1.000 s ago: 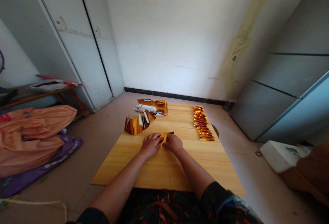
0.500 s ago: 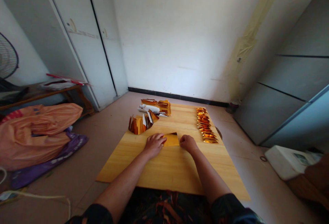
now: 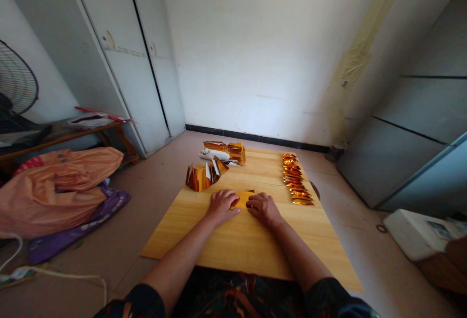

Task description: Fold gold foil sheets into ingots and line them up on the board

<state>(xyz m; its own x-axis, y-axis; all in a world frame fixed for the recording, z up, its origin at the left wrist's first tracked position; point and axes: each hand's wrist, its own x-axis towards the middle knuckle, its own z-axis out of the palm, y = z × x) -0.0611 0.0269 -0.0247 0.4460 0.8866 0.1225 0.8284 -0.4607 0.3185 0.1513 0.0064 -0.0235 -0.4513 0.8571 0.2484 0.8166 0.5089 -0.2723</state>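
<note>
A sheet of gold foil paper (image 3: 242,200) lies near the middle of the wooden table (image 3: 241,245). My left hand (image 3: 222,206) grips its left end, fingers curled over the edge. At the other end my right hand (image 3: 265,207) has its fingers bent onto the paper. Both hands partly cover the sheet. Ahead and to the left stands a fanned bunch of gold paper sheets (image 3: 199,178). To the right of my hands runs a row of folded gold paper pieces (image 3: 297,182), shiny and pointed at the ends.
Behind the fanned bunch sits a stack of gold and white paper (image 3: 237,153). Orange and purple bags (image 3: 73,182) lie on the floor at left, by a low wooden bench (image 3: 122,138). A white box (image 3: 419,233) stands at right. Grey cabinets flank the white wall.
My right hand has moved left onto the paper's right end, and its fingers now cover that side. Less of the sheet shows. The whole view has shifted slightly.
</note>
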